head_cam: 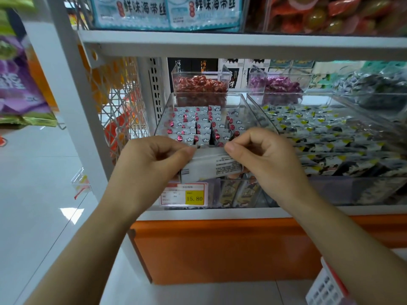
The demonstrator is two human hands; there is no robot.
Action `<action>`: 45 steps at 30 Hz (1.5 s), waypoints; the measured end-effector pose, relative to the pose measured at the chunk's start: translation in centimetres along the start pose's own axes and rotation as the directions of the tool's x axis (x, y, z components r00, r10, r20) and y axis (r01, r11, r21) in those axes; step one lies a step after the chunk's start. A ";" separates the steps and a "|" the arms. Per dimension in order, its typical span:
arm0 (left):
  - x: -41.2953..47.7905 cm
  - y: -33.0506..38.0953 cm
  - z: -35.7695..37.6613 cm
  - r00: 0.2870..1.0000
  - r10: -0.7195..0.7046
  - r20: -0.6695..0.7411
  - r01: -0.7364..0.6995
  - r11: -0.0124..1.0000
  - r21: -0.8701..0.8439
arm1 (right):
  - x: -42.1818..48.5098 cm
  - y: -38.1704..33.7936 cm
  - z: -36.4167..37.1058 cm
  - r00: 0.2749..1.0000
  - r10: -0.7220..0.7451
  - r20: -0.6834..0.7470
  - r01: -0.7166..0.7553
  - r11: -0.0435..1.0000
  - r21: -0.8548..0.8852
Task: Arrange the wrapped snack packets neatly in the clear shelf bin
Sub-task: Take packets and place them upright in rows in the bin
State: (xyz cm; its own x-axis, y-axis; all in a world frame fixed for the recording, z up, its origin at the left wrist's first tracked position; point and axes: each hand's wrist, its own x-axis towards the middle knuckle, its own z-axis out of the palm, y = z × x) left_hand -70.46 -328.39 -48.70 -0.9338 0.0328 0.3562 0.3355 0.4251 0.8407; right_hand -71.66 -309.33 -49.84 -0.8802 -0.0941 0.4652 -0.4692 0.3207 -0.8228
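At the near end of the clear shelf bin, just above its front wall, a white bundle of packets is held between both hands. Its long axis runs left to right across the bin's width, parallel to that wall, printed face towards the person. The left hand pinches the left end, thumb on top and the other fingers curled under; the right hand pinches the right end the same way, its fingers bent tight. Neither hand is nearer, since each has one end. Directly beyond the thumbs, further from the person, the rows of packets already stand on edge, with dark gaps between some of them. The bundle probably has to go down and slightly away, staying square to the rows so that it seats against the front row.
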 end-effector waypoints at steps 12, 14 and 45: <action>0.3 -0.7 -0.3 0.991 0.034 0.126 -0.035 0.999 0.006 | 0.9 0.2 -1.0 0.985 0.135 0.107 -0.142 0.988 0.061; 0.4 -0.6 -0.5 0.990 0.036 0.134 -0.032 0.999 -0.025 | 1.3 0.0 -1.7 0.973 0.156 0.173 -0.175 0.980 0.100; 1.5 -4.5 -1.2 0.992 0.106 0.073 -0.126 0.662 0.739 | 2.0 0.8 2.0 0.980 0.050 -0.193 -0.006 0.975 0.223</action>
State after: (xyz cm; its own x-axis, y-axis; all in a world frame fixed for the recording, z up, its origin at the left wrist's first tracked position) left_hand -73.17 -331.29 -51.47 -0.8995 0.1441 0.4126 0.2482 0.9455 0.2108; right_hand -73.89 -311.10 -50.21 -0.8721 0.1059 0.4777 -0.4682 0.1031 -0.8776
